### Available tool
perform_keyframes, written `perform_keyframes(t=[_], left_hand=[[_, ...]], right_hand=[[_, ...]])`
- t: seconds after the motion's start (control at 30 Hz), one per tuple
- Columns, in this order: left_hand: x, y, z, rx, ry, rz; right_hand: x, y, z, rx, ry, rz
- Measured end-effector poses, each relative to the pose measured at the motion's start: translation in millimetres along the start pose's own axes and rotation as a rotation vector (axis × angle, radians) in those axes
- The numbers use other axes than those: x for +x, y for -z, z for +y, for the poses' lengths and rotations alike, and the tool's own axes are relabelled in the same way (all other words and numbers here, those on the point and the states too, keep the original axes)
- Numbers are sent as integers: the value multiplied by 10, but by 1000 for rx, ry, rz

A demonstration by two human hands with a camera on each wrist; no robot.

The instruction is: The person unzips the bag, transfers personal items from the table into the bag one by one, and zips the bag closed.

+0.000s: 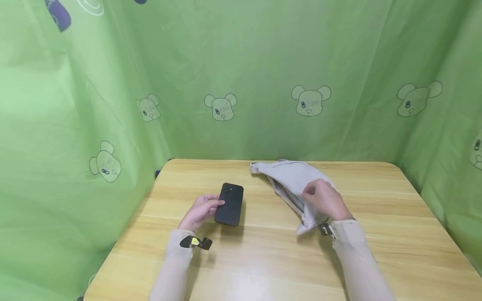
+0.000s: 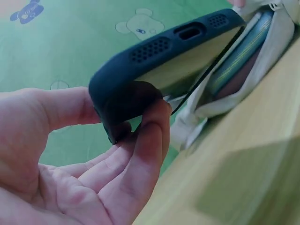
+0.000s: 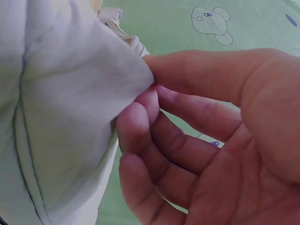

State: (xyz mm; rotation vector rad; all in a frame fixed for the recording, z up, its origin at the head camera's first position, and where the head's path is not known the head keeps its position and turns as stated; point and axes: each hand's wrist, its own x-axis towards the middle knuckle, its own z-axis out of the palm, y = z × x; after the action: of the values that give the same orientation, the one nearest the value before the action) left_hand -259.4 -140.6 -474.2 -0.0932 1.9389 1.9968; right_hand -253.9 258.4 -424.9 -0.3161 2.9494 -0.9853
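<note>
My left hand (image 1: 200, 211) grips a black smartphone (image 1: 230, 205) by its left edge, back and camera corner facing up. In the left wrist view, the thumb lies on one side of the phone (image 2: 154, 49) and the fingers on the other, with the port end toward the camera. On the right, my right hand (image 1: 326, 198) pinches the edge of a light grey fabric bag (image 1: 297, 175). Its zipped mouth gapes toward the phone. Through that gap the left wrist view shows a teal-edged item (image 2: 243, 51) inside. The right wrist view shows cloth (image 3: 75, 93) between thumb and fingers.
The bag lies toward the back of a light wood table (image 1: 263, 263). Green curtains (image 1: 263, 62) printed with bear heads stand close behind the table and along both sides. Black straps (image 1: 196, 241) circle both wrists.
</note>
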Motion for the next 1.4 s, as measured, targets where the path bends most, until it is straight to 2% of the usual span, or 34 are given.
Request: perform_keyframes(t=[0.3,0.6,0.83,1.07,1.27,1.4], left_hand=[[170,-254,235,-62,-46,-24],[369,-532,331,-91,-47,-65],[500,-718,322,-149,-59,-110],[581,-884,230,-220,-54,-154],[619,-959,159,-157,-38,-151],[633,-1022,114,-131,-1,-144]], right_hand=[[1,10,14,9,-9,1],[11,-16,17,13,-29,-6],[-15,-24,13,2,-33,-2],[-34,4,17,5,-29,15],[-22,-7,6,6,-36,30],[-12,-9,8,9,-39,35]])
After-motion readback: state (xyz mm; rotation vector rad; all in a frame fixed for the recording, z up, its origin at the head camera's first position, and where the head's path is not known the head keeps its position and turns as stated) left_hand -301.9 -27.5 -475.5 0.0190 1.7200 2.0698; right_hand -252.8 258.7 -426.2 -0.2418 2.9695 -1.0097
